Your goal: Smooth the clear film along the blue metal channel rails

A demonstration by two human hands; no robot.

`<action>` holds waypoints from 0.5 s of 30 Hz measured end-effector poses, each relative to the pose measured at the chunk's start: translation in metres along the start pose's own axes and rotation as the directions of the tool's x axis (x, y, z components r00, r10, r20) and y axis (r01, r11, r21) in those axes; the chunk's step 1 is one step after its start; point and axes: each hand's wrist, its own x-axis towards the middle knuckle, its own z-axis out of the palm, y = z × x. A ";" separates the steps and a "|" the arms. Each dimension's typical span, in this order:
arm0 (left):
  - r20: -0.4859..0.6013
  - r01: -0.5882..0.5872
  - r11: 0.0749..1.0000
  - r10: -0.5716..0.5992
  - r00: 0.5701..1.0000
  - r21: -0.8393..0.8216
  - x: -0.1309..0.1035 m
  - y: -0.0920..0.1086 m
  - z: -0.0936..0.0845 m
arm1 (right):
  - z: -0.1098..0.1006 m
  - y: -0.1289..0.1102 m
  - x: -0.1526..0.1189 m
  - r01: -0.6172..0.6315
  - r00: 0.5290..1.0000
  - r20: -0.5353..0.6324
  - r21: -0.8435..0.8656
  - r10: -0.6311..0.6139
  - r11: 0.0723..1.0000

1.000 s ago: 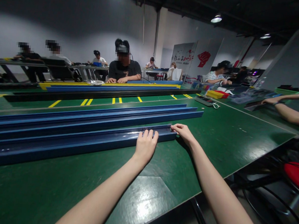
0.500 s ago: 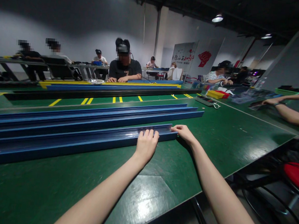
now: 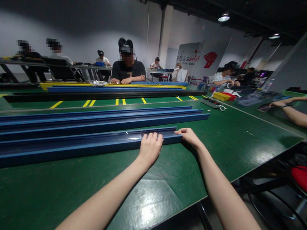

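Observation:
A long blue channel-shaped strip lies on the green table, its open side up, with glossy, clear-looking film along its inner floor. My left hand hooks its fingers over the near wall close to the right end; the thumb is hidden. At that right end, my right hand is closed in a pinch, thumb and forefinger together at the channel's mouth. What sits between those fingertips is too small to make out. Just behind, more blue channels lie side by side, roughly parallel.
Farther back lie a black strip and a yellow strip. A co-worker sits across the table. Another person's arms reach in from the right. Yellow tray and red stool stand at right.
Both hands stay almost where they were. The shiny reflections inside the near channel have shifted, and the bright crinkled patch at its left end has shrunk.

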 end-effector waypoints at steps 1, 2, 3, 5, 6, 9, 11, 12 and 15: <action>0.007 0.000 1.000 0.000 1.000 -0.003 0.000 0.000 0.000 | 0.000 0.000 0.000 -0.002 1.000 0.003 -0.008 0.002 1.000; 0.013 0.000 1.000 0.000 1.000 -0.004 0.000 0.000 -0.001 | -0.001 -0.001 0.000 -0.004 1.000 0.007 -0.016 0.004 1.000; 0.017 0.000 1.000 0.000 1.000 -0.004 0.000 0.000 -0.001 | -0.001 -0.001 0.000 -0.006 1.000 0.011 -0.024 0.006 1.000; 0.021 -0.002 1.000 0.002 1.000 -0.004 0.000 0.000 -0.001 | -0.001 -0.002 -0.001 -0.010 1.000 0.018 -0.037 0.010 0.999; 0.021 -0.003 1.000 0.003 1.000 -0.005 0.000 0.000 -0.001 | -0.002 -0.003 -0.001 -0.011 1.000 0.021 -0.043 0.012 0.999; 0.017 -0.008 1.000 0.008 1.000 -0.010 0.000 -0.001 0.000 | -0.002 -0.004 -0.002 -0.012 0.999 0.033 -0.071 0.014 0.997; 0.017 -0.009 1.000 0.009 1.000 -0.018 0.000 -0.001 0.001 | -0.002 -0.004 -0.002 -0.010 0.999 0.039 -0.093 0.014 0.996; 0.016 -0.009 1.000 0.009 1.000 -0.021 0.000 -0.002 0.001 | -0.002 -0.004 -0.002 -0.010 0.999 0.040 -0.100 0.014 0.995; 0.014 -0.011 1.000 0.011 1.000 -0.022 0.000 -0.002 0.001 | -0.003 -0.004 -0.003 -0.011 0.999 0.032 -0.112 0.015 0.994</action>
